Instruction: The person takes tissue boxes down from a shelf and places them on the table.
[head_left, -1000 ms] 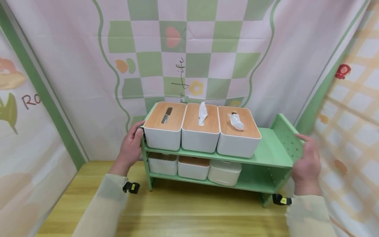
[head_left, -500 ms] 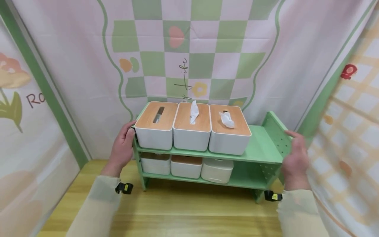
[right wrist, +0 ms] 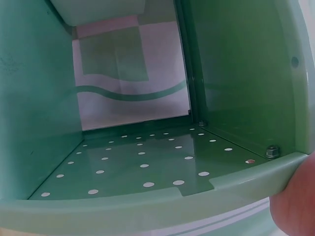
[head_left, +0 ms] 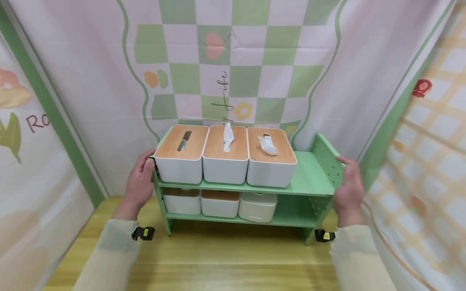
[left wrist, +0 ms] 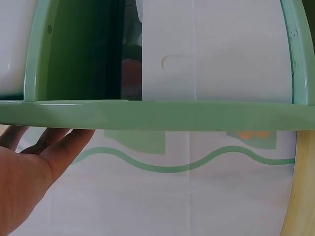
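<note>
A green two-tier shelf rack (head_left: 309, 171) stands on the wooden floor. My left hand (head_left: 140, 182) holds its left end panel, thumb by the front edge; the left wrist view shows the fingers (left wrist: 64, 147) against that panel's outer side. At the other end my right hand (head_left: 349, 190) grips the right end panel, index finger over its top edge. Three white tissue boxes with wood-look lids stand on the upper tier: a left box (head_left: 182, 169), a middle box (head_left: 223, 171) and a right box (head_left: 271, 174). Tissue sticks out of the middle and right ones.
On the lower tier are a white box (head_left: 182, 203), a brown-topped white box (head_left: 220, 206) and a cream box (head_left: 257, 209). A patterned curtain (head_left: 251, 81) hangs behind the rack. Wood-look floor (head_left: 233, 258) lies in front. Another curtain (head_left: 418, 173) hangs at the right.
The rack with its boxes has slid leftward, away from the right curtain. Both hands have moved left with it, still holding its ends.
</note>
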Demonstrator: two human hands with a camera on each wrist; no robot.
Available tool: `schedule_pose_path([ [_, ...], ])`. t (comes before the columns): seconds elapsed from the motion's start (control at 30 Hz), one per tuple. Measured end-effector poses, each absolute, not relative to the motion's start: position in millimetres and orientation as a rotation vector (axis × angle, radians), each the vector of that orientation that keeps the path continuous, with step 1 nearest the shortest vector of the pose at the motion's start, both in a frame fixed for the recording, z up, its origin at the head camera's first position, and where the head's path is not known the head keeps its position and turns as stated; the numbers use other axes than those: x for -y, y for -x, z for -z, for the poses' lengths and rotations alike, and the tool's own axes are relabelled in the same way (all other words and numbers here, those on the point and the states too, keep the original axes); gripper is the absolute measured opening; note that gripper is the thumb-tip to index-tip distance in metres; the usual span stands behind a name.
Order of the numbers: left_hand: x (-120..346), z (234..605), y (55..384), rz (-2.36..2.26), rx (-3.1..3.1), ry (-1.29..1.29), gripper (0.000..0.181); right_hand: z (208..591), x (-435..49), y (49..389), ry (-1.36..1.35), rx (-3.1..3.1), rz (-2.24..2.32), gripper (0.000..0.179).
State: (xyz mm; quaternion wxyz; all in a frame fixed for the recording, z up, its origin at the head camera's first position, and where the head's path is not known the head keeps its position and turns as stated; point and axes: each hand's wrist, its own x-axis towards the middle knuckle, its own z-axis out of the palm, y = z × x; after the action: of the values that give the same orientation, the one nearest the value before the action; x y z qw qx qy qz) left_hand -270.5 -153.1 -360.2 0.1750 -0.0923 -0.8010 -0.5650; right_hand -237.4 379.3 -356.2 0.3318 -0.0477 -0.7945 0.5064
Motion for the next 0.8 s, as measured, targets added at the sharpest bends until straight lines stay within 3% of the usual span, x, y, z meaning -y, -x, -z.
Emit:
schedule_pose_path([
  [0.8, 153.8, 356.2, 265.7, 1.653, 2.308, 0.272, 0.059, 356.6, -380.4, 237.7, 0.097, 2.077, -1.333, 0.057],
])
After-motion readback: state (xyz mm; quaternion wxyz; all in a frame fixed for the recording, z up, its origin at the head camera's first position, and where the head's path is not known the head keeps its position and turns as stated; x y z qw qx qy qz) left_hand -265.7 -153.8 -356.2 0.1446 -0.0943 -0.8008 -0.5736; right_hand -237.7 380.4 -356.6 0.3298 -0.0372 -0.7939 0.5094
